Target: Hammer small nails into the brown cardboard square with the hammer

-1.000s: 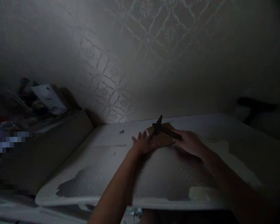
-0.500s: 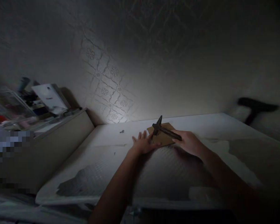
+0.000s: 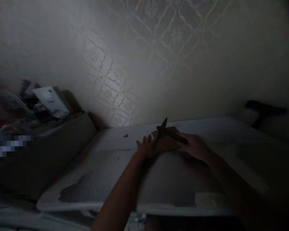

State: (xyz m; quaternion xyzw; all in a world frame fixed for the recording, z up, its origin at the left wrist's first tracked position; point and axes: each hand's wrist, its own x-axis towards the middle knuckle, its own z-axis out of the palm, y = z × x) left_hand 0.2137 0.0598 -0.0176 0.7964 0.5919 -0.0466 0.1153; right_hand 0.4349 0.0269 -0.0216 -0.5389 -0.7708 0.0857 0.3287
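Observation:
My right hand (image 3: pixel 192 145) is wrapped round the handle of a dark hammer (image 3: pixel 174 136), whose head is over the left part of a thin brown board (image 3: pixel 171 145). The board lies on the white table (image 3: pixel 125 141). At the board's left edge rests my left hand (image 3: pixel 148 148), with several fingers spread and the others near the hammer head. Whether those fingers pinch anything small under the head is too dark to tell.
Small dark pieces (image 3: pixel 126 136) lie on the table to the left. A cabinet (image 3: pixel 62 144) bearing a white box (image 3: pixel 51 100) and clutter stands at the left. At the right is a dark T-shaped object (image 3: pixel 265 110). A patterned wall rises behind.
The scene has become darker over the table. The hammer head has shifted up very slightly; both hands stay in nearly the same place.

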